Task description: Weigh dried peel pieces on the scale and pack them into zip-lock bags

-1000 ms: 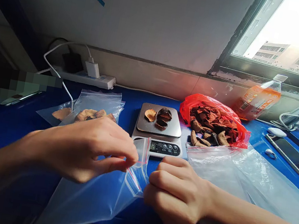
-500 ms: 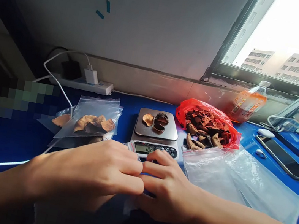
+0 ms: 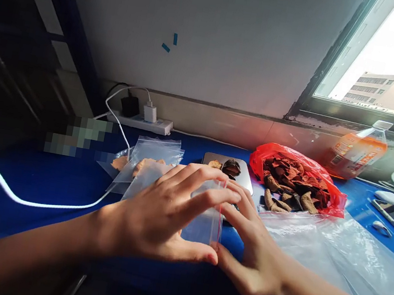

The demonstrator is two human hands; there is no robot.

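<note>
Left hand (image 3: 167,208) and right hand (image 3: 258,250) holding a clear zip bag (image 3: 200,224), scale (image 3: 245,177) on the far side; red bag (image 3: 337,207), far right

Around the scale (image 3: 247,179) are placed: zip bag (image 3: 200,227), six o'clock; filled sack (image 3: 259,157), three; bottle (image 3: 359,153), two; power strip (image 3: 163,127), ten.

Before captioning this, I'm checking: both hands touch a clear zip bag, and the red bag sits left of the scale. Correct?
No: the head view shows the red bag right of the scale. The left hand and right hand do touch the clear zip bag.
</note>
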